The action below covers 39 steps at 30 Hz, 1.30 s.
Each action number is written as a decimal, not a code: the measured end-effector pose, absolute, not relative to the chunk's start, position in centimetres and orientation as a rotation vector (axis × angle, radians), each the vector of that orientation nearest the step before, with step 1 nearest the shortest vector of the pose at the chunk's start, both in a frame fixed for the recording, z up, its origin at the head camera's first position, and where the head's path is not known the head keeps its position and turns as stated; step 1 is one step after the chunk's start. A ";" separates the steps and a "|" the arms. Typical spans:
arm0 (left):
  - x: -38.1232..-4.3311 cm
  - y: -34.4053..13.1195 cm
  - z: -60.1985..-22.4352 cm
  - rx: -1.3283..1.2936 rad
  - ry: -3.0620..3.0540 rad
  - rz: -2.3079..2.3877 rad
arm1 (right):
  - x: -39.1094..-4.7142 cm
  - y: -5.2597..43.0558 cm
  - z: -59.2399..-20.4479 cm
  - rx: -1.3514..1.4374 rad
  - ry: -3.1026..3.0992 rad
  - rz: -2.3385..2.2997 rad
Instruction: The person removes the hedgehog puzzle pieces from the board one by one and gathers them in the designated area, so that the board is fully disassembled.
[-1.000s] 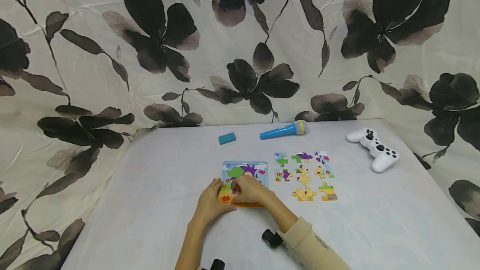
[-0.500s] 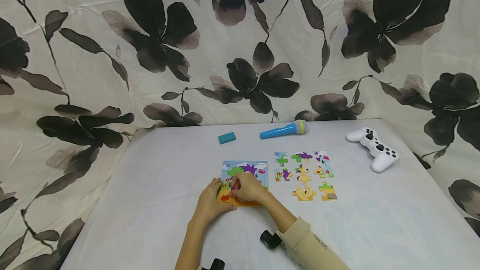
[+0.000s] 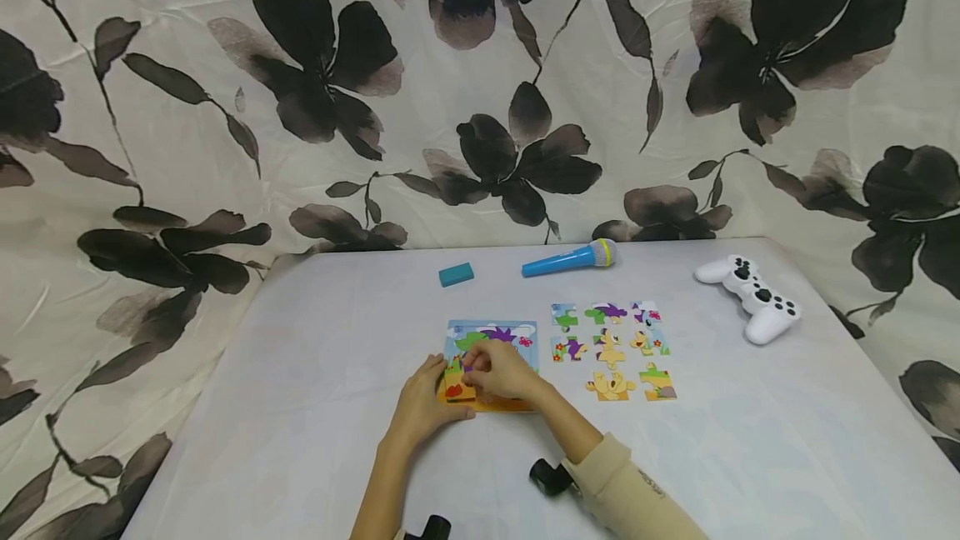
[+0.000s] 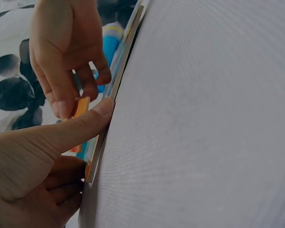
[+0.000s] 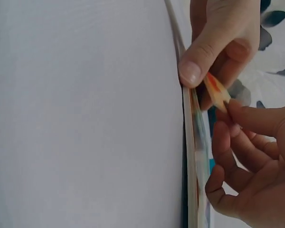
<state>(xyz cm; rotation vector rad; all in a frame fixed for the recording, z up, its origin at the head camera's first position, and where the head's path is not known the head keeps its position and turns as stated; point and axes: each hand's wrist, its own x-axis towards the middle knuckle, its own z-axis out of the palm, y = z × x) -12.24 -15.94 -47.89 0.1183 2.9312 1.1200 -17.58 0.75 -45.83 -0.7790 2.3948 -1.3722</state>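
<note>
A small jigsaw puzzle in a flat frame board (image 3: 529, 348) lies on the table, its picture bright with blue sky, green and purple. My left hand (image 3: 420, 402) grips the board's near-left corner, the thumb along the front edge and the fingers at the left side. Just over that corner, my right hand (image 3: 501, 373) pinches an orange and yellow puzzle piece (image 5: 217, 90) with a red patch between thumb and fingertips. The piece stands tilted up from the board, as the left wrist view also shows. My right hand hides the middle of the picture.
Several loose puzzle pieces (image 3: 609, 350) are laid out in rows right of the board. Farther back lie a teal block (image 3: 456, 274) and a blue toy microphone (image 3: 562, 261). A white game controller (image 3: 748, 298) rests at the right. Floral cloth (image 3: 487, 90) hangs behind the table.
The orange corner piece has come up out of the board in my right hand's pinch, which has shifted only slightly. My left hand has stayed at the board's corner.
</note>
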 end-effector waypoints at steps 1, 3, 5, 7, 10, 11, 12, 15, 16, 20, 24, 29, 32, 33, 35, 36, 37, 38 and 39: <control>-12.3 -15.9 -47.9 0.123 2.935 1.114 | -17.6 1.0 -45.8 -0.787 2.394 -1.377; -12.3 -15.9 -47.9 0.122 2.936 1.113 | -17.6 1.4 -45.6 -0.792 2.388 -1.386; -12.3 -15.9 -47.9 0.118 2.933 1.116 | -17.7 1.9 -45.6 -0.801 2.380 -1.398; -12.3 -15.8 -47.8 0.115 2.929 1.123 | -17.8 2.5 -45.5 -0.810 2.381 -1.405; -12.3 -15.7 -47.7 0.095 2.918 1.133 | -17.9 3.5 -45.5 -0.801 2.394 -1.416; -12.3 -15.7 -47.7 0.091 2.916 1.135 | -17.9 3.8 -45.4 -0.795 2.402 -1.412; -12.3 -15.7 -47.7 0.083 2.914 1.136 | -17.9 4.2 -45.4 -0.786 2.412 -1.409; -12.2 -15.6 -47.6 0.061 2.911 1.130 | -18.0 5.3 -45.5 -0.758 2.442 -1.397; -12.2 -15.6 -47.7 0.057 2.911 1.127 | -18.0 5.7 -45.5 -0.757 2.449 -1.397; -12.2 -15.6 -47.7 0.042 2.915 1.123 | -18.2 7.2 -45.6 -0.764 2.468 -1.406; -12.3 -15.6 -47.8 0.043 2.921 1.129 | -18.2 8.5 -45.7 -0.745 2.477 -1.407; -12.3 -15.6 -47.9 0.047 2.924 1.136 | -17.9 10.1 -46.0 -0.693 2.494 -1.400; -12.3 -15.6 -47.9 0.044 2.921 1.137 | -17.8 11.0 -46.3 -0.660 2.492 -1.408; -12.3 -15.6 -47.9 0.043 2.921 1.139 | -17.7 11.3 -46.3 -0.656 2.494 -1.411; -12.2 -15.6 -47.9 0.042 2.920 1.141 | -17.6 12.0 -46.4 -0.646 2.499 -1.418; -12.2 -15.6 -47.9 0.041 2.919 1.143 | -17.6 12.3 -46.4 -0.645 2.501 -1.421; -12.2 -15.6 -47.9 0.038 2.918 1.145 | -17.5 12.5 -46.4 -0.639 2.500 -1.423; -12.2 -15.6 -47.9 0.037 2.917 1.146 | -17.5 12.8 -46.4 -0.637 2.507 -1.421; -12.2 -15.6 -47.9 0.035 2.916 1.146 | -17.4 13.1 -46.4 -0.629 2.510 -1.419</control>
